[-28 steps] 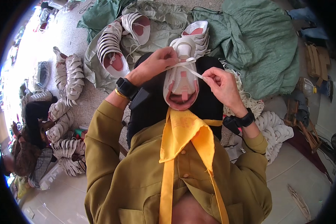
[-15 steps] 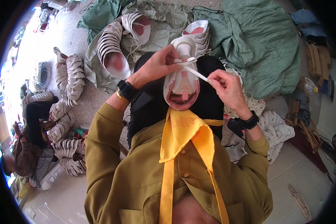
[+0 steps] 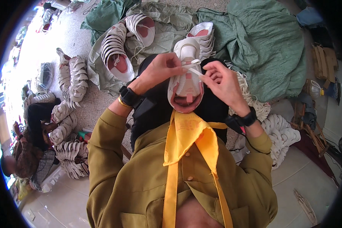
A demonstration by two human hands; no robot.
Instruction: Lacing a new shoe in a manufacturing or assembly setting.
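Pale tiled floor (image 3: 311,178) runs under everything, strewn with green cloth and heaps of white shoe uppers; the person sits low amid it all, olive sleeves reaching forward.

At the centre, on the dark lap, stands a white shoe (image 3: 186,85), toe pointing away, its pink lining open toward the person; a flat white lace (image 3: 193,69) crosses the upper eyelets. The left hand (image 3: 159,72) is closed over the shoe's left side near the top, fingers curled and pinching the lace where it loops by the eyelet; the right hand (image 3: 224,81) has thumb and forefinger shut on the lace's free end, just beside the shoe. Compared with a moment ago the right hand has drawn in from well out to the side, and the long slack strand is now short and taut between the two hands; to my eye that means one pass of lacing has been pulled snug.

Around it: a yellow scarf (image 3: 186,136) hangs from the collar; black wristbands sit on both wrists; stacked uppers (image 3: 116,51) lie on the green sheet (image 3: 262,45) ahead; more stacks (image 3: 70,152) line the left, near another seated person.
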